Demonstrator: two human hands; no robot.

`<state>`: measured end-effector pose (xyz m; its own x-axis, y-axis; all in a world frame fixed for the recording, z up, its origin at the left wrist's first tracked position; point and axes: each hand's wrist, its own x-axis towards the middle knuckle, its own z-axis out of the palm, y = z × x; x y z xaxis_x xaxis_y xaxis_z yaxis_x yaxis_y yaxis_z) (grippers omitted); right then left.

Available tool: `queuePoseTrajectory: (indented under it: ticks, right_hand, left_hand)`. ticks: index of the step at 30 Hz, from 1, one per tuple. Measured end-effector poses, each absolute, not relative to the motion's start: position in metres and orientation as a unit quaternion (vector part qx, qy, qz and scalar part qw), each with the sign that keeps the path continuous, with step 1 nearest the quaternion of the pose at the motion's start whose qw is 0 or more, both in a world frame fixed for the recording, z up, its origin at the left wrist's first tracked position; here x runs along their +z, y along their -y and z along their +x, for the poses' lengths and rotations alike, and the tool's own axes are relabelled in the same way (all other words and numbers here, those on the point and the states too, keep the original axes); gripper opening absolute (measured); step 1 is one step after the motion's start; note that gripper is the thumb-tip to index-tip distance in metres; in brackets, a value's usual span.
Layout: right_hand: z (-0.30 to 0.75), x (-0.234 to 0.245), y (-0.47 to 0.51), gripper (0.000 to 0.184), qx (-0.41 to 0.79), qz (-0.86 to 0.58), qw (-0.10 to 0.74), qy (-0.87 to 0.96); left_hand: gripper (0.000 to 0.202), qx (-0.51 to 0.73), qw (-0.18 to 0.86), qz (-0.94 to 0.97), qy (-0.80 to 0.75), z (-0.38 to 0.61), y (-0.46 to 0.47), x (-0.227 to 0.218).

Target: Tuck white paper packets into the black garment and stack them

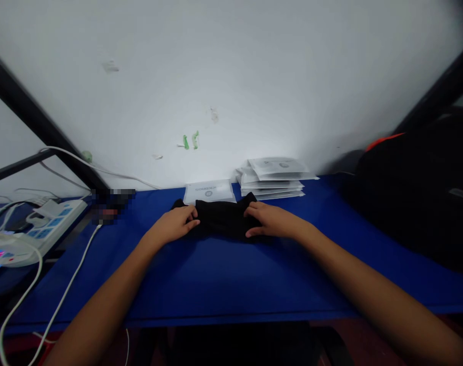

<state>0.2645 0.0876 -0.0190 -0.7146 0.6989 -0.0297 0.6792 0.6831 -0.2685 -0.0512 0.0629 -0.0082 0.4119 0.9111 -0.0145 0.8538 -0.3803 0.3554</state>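
Your left hand [176,223] and right hand [269,221] each close their fingers on one end of the black folded cloth [222,219]. It lies near the middle of the blue tabletop's [224,274] far edge. A flat clear plastic packet [209,192] lies just behind it, with a stack of similar packets [273,179] to the right.

A white wall [231,76] with small green marks [190,140] backs the blue desk [224,274]. Black frame bars [33,122] run diagonally at both sides. A white power strip [52,223] with white cables [69,290] lies left; a black bag [418,193] stands right.
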Motion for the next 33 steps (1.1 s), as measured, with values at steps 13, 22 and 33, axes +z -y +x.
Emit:
queuePoseTrajectory:
  ticks: [13,22,33]
  right_hand:
    - [0.264,-0.013,-0.086,0.045,0.144,-0.4,0.031,0.905]
    - [0.266,-0.007,-0.087,0.017,0.141,-0.377,0.06,0.914]
    - [0.299,0.024,-0.09,0.032,0.422,-0.312,0.19,0.83]
  left_hand:
    - [0.028,0.126,0.127,0.837,-0.517,-0.051,-0.065,-0.015]
    - [0.019,0.09,0.087,0.84,-0.528,-0.059,-0.071,-0.017]
    - [0.032,0.041,0.578,0.718,-0.386,-0.052,-0.035,0.043]
